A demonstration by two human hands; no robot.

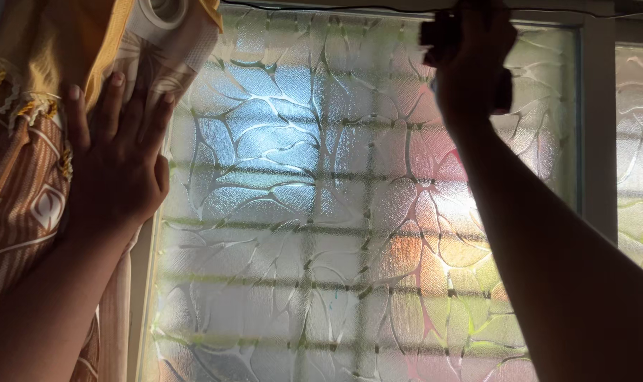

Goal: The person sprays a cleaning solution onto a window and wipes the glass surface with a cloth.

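Fingers: your left hand [116, 166] lies flat, fingers splayed, pinning the curtain [24, 141] aside.
Window [335, 212]: patterned glass spans between both arms.
Right hand [471, 67]: clenched around a small dark object [434, 35] at the window's top edge.

Patterned brown curtain [24, 177], bunched left; dark object [441, 35], possibly cloth.

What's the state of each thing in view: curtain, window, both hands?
Curtain: drawn aside to the left, bunched.
Textured glass window: uncovered, backlit.
Left hand: flat, fingers spread, pressed on the curtain.
Right hand: raised to the top of the window frame, closed around a dark object.
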